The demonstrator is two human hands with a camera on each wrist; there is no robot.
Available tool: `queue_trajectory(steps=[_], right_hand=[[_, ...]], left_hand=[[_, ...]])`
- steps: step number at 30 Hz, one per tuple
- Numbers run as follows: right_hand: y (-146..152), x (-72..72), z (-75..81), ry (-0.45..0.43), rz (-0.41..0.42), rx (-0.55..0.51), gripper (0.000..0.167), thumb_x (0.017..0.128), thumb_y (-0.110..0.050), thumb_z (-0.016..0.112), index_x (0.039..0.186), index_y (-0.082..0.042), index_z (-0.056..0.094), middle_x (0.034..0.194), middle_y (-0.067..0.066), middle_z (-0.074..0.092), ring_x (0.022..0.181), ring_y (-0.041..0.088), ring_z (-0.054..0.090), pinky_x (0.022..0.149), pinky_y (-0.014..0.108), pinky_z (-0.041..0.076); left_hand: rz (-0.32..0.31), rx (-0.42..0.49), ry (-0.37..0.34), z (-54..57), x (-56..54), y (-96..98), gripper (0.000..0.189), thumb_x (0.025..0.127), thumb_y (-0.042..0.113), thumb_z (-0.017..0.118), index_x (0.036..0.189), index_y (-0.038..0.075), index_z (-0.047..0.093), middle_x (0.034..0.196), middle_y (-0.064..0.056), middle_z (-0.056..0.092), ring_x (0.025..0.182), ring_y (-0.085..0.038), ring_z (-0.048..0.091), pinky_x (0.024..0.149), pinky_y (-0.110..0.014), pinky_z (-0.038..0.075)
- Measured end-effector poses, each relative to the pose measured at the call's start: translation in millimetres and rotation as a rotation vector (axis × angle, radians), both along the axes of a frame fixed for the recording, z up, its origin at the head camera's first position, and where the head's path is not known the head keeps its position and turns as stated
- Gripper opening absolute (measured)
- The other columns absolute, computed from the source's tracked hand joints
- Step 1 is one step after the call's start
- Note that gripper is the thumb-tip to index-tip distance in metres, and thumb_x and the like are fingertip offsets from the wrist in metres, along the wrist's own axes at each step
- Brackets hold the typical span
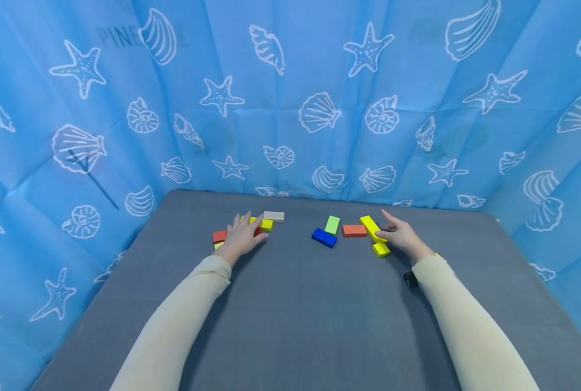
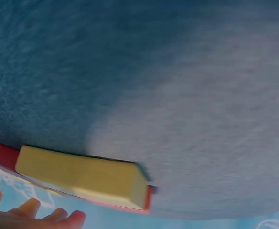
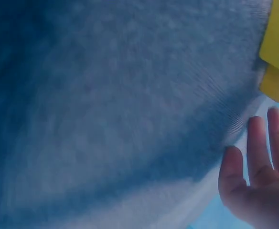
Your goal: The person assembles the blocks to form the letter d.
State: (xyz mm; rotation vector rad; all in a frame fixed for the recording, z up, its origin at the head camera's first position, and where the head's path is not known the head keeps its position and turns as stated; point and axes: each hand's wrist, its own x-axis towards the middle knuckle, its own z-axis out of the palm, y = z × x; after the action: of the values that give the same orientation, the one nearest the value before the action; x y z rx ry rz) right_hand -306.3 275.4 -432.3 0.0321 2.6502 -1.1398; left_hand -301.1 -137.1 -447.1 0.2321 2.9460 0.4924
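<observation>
My left hand (image 1: pixel 241 237) is spread over a cluster of blocks near the table's far left. Under and around its fingers show a yellow block (image 1: pixel 267 225), a red block (image 1: pixel 219 237) and a pale yellow block (image 2: pixel 82 175), partly hidden by the hand. My right hand (image 1: pixel 401 237) hovers with loosely extended fingers beside a long yellow block (image 1: pixel 370 225); its thumb overlaps that block's near end in the head view. A short yellow block (image 1: pixel 381 250) lies just below it. In the right wrist view the fingers (image 3: pixel 257 148) are apart and hold nothing.
Right of the left cluster lies a white block (image 1: pixel 274 216). Between the hands are a blue block (image 1: pixel 324 238), a light green block (image 1: pixel 332 224) and an orange-red block (image 1: pixel 354 231). A small black object (image 1: pixel 410 279) sits by the right wrist. A blue shell-patterned curtain (image 1: pixel 290 108) borders the grey table (image 1: pixel 314 315).
</observation>
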Motion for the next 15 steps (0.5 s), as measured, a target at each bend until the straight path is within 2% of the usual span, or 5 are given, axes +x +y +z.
queue_trajectory(steps=[4,9,15], right_hand=[[1,-5.9,-5.0,-0.058,0.001,-0.023,0.080,0.099,-0.020,0.059,0.156,-0.012,0.004,0.140,0.035,0.035,0.126,0.045,0.036,0.105,0.054,0.032],[2,-12.9,-9.3,-0.137,-0.015,0.006,0.081,0.097,-0.021,0.062,0.156,-0.009,0.008,0.137,0.031,0.034,0.117,0.041,0.037,0.102,0.052,0.034],[4,-20.5,-16.1,-0.175,-0.013,0.034,0.074,0.096,-0.023,0.064,0.152,0.002,0.022,0.135,0.030,0.037,0.110,0.037,0.040,0.094,0.044,0.039]], left_hand=[[0.008,-0.054,-0.026,-3.4,-8.0,6.3,0.071,0.098,0.041,0.056,0.156,0.017,0.023,0.159,-0.020,0.016,0.144,-0.046,0.004,0.110,-0.064,0.012],[0.026,-0.088,-0.053,-5.2,-15.7,11.6,0.072,0.099,0.040,0.056,0.156,0.014,0.021,0.159,-0.019,0.018,0.144,-0.045,0.005,0.109,-0.064,0.012],[0.060,-0.130,0.004,-10.2,-21.7,16.1,0.069,0.098,0.035,0.058,0.152,0.005,0.029,0.151,-0.020,0.033,0.142,-0.042,0.019,0.108,-0.062,0.020]])
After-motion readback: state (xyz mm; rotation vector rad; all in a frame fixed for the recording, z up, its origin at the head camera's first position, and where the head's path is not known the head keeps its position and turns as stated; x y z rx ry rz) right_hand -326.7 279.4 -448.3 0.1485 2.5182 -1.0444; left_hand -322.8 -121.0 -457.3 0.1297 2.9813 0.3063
